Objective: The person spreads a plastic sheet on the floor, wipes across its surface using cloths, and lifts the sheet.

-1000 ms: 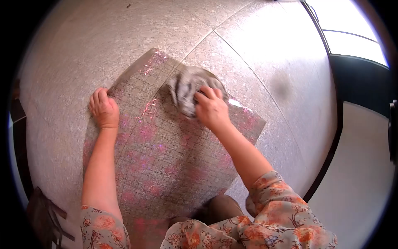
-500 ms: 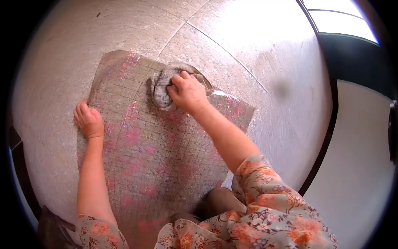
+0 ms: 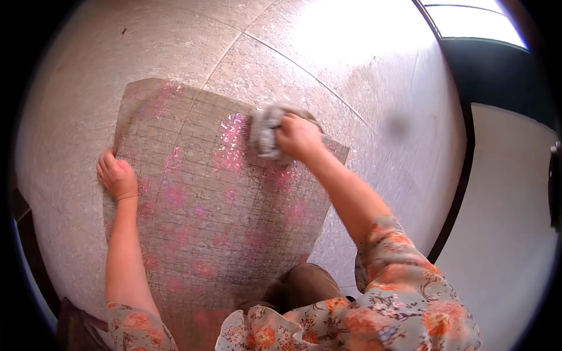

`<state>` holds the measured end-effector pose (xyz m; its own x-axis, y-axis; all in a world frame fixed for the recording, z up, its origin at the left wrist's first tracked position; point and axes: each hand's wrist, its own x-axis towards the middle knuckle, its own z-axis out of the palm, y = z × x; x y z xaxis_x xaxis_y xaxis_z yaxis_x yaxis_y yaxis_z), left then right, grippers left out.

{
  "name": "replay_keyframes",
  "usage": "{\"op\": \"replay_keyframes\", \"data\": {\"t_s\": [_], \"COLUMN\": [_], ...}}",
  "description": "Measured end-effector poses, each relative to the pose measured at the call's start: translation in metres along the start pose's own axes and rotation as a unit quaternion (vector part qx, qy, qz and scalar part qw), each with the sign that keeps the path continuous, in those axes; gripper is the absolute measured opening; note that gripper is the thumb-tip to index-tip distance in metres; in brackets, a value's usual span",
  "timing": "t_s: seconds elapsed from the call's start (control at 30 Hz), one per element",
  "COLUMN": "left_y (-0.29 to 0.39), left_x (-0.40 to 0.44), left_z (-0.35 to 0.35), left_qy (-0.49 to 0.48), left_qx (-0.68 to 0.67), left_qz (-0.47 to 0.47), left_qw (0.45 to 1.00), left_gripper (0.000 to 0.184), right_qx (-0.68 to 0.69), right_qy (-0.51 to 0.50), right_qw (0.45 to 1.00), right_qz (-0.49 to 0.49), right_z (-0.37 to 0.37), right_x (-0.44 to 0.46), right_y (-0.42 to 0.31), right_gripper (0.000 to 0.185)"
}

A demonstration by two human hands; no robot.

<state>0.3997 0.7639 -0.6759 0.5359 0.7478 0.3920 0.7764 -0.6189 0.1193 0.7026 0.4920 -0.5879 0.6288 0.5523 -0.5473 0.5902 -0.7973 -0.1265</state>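
Note:
A see-through plastic sheet point(image 3: 205, 222) with a grid and shiny pink patterns lies on the tiled floor. Bunched on its upper right edge is a grey cloth point(image 3: 268, 131), slightly blurred. My right hand point(image 3: 300, 137) grips this cloth and presses it down. At the sheet's left edge, my left hand point(image 3: 119, 175) has its fingers curled over the border, with the thumb side towards the sheet. The sheet's lower end runs under my knees and patterned clothing.
Floor tiles point(image 3: 164, 47) with joint lines surround the sheet. A small dark bit point(image 3: 124, 30) lies at the upper left. On the right stand a dark panel point(image 3: 492, 76) and a white surface point(image 3: 503, 222) with a dark edge. A dark object point(image 3: 82, 324) is at the lower left.
The view has shifted, so the sheet appears further left and lower. My right hand has moved the cloth rightwards over the sheet, baring a shiny pink patch. My left hand keeps to the left edge.

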Motion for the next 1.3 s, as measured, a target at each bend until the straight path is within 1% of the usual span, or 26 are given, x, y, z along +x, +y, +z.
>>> {"op": "replay_keyframes", "data": {"t_s": [0.03, 0.07, 0.13, 0.2, 0.27, 0.37, 0.43, 0.47, 0.5, 0.57, 0.63, 0.7, 0.73, 0.77, 0.8, 0.83, 0.9, 0.93, 1.0, 1.03, 1.07, 1.13, 1.17, 1.23, 1.27, 1.3], "left_y": [-0.002, -0.004, -0.008, -0.009, -0.010, -0.013, -0.012, -0.011, -0.009, 0.016, 0.058, 0.092, 0.135, 0.176, 0.207, 0.241, 0.295, 0.309, 0.329, 0.330, 0.331, 0.333, 0.335, 0.341, 0.341, 0.340], "left_x": [0.002, 0.001, 0.002, 0.002, 0.002, 0.002, 0.005, 0.004, 0.005, 0.016, 0.026, 0.045, 0.047, 0.035, 0.029, 0.025, 0.007, 0.005, 0.007, 0.008, 0.010, 0.014, 0.019, 0.026, 0.025, 0.022], "left_z": [0.001, 0.002, 0.007, 0.008, 0.008, 0.011, 0.010, 0.010, 0.011, -0.004, -0.023, -0.015, -0.017, -0.013, 0.004, 0.004, 0.002, -0.003, -0.016, -0.017, -0.018, -0.021, -0.023, -0.025, -0.027, -0.028], "left_qy": [0.002, 0.003, -0.002, 0.008, 0.021, 0.039, 0.016, 0.023, 0.021, 0.028, 0.107, 0.015, -0.030, -0.015, -0.022, -0.111, -0.212, -0.210, -0.289, -0.274, -0.272, -0.347, -0.346, -0.432, -0.431, -0.380], "left_qx": [-0.005, -0.008, -0.003, 0.002, 0.008, 0.016, 0.056, 0.059, 0.084, 0.110, 0.190, 0.027, -0.089, -0.154, -0.157, -0.208, -0.179, -0.177, -0.127, -0.133, -0.130, -0.123, -0.119, -0.062, -0.060, -0.059], "left_qz": [0.004, 0.013, 0.011, 0.014, 0.020, 0.037, 0.016, 0.021, 0.003, -0.009, -0.056, 0.034, 0.098, 0.214, 0.311, 0.363, 0.367, 0.371, 0.333, 0.371, 0.375, 0.360, 0.363, 0.350, 0.353, 0.359], "left_qw": [1.000, 1.000, 1.000, 1.000, 1.000, 0.998, 0.998, 0.998, 0.996, 0.993, 0.974, 0.999, 0.991, 0.965, 0.937, 0.902, 0.888, 0.887, 0.889, 0.877, 0.877, 0.857, 0.857, 0.828, 0.828, 0.851], "left_gripper": [0.028, 0.028, 0.028, 0.028, 0.028, 0.028, 0.029, 0.029, 0.032, 0.034, 0.044, 0.054, 0.059, 0.059, 0.060, 0.059, 0.052, 0.052, 0.039, 0.034, 0.034, 0.037, 0.037, 0.039, 0.039, 0.038], "right_qx": [0.006, 0.011, 0.042, 0.069, 0.055, 0.052, 0.059, 0.060, 0.065, 0.077, 0.078, 0.087, 0.090, 0.092, 0.097, 0.101, 0.109, 0.110, 0.114, 0.113, 0.112, 0.117, 0.118, 0.122, 0.127, 0.133], "right_qy": [0.167, 0.171, -0.007, 0.051, 0.059, 0.077, 0.091, 0.100, 0.106, 0.115, 0.120, 0.135, 0.144, 0.153, 0.157, 0.163, 0.174, 0.160, 0.150, 0.156, 0.162, 0.164, 0.168, 0.174, 0.164, 0.154], "right_qw": [0.975, 0.975, 0.998, 0.996, 0.997, 0.996, 0.994, 0.993, 0.992, 0.990, 0.989, 0.987, 0.985, 0.983, 0.982, 0.980, 0.977, 0.980, 0.981, 0.980, 0.979, 0.978, 0.977, 0.976, 0.977, 0.978], "right_qz": [-0.149, -0.142, -0.042, -0.010, -0.012, 0.003, 0.002, 0.000, -0.008, -0.014, -0.027, -0.032, -0.039, -0.044, -0.045, -0.050, -0.051, -0.051, -0.049, -0.050, -0.050, -0.051, -0.053, -0.054, -0.053, -0.051], "right_z": [0.012, 0.016, 0.015, 0.042, 0.056, 0.061, 0.064, 0.065, 0.066, 0.066, 0.066, 0.068, 0.071, 0.072, 0.073, 0.075, 0.076, 0.074, 0.074, 0.075, 0.076, 0.078, 0.079, 0.079, 0.078, 0.076], "right_x": [-0.002, -0.011, -0.035, -0.078, -0.111, -0.117, -0.118, -0.118, -0.118, -0.118, -0.119, -0.118, -0.118, -0.118, -0.117, -0.117, -0.118, -0.118, -0.119, -0.118, -0.118, -0.117, -0.117, -0.118, -0.118, -0.119], "right_y": [-0.003, 0.006, 0.029, 0.082, 0.125, 0.132, 0.133, 0.132, 0.133, 0.135, 0.135, 0.137, 0.137, 0.138, 0.138, 0.139, 0.140, 0.140, 0.140, 0.140, 0.140, 0.141, 0.141, 0.141, 0.140, 0.141], "right_gripper": [0.028, 0.028, 0.027, 0.026, 0.024, 0.023, 0.023, 0.023, 0.023, 0.023, 0.023, 0.022, 0.022, 0.022, 0.022, 0.021, 0.021, 0.022, 0.024, 0.023, 0.022, 0.023, 0.023, 0.024, 0.024, 0.024]}}
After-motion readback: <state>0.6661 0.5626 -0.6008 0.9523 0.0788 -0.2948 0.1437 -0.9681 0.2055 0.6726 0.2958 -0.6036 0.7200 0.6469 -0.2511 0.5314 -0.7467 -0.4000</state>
